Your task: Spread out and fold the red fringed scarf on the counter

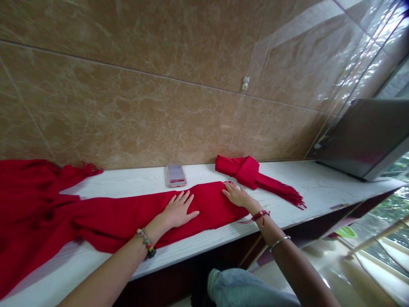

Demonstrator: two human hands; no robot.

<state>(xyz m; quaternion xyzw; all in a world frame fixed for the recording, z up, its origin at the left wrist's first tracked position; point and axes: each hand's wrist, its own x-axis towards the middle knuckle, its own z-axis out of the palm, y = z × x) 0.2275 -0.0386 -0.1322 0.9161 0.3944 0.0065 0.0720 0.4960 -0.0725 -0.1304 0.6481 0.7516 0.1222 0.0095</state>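
Two hands on a red scarf (204, 204), with the phone (177, 175) as reference. The scarf lies lengthwise on the white counter (140, 181), on the person's side of the phone; its flat part passes just in front of the phone, while its loose, rumpled part spreads well to the left of it. The left hand (179, 211), open with fingers spread, rests palm-down on the scarf in front of the phone. The right hand (237, 195), also open, lies on the scarf's end to the phone's right. Farther right of the phone, just past this hand, sits a folded red bundle (241, 168) with a fringed tail. Behind the phone rises a tiled wall (143, 115).
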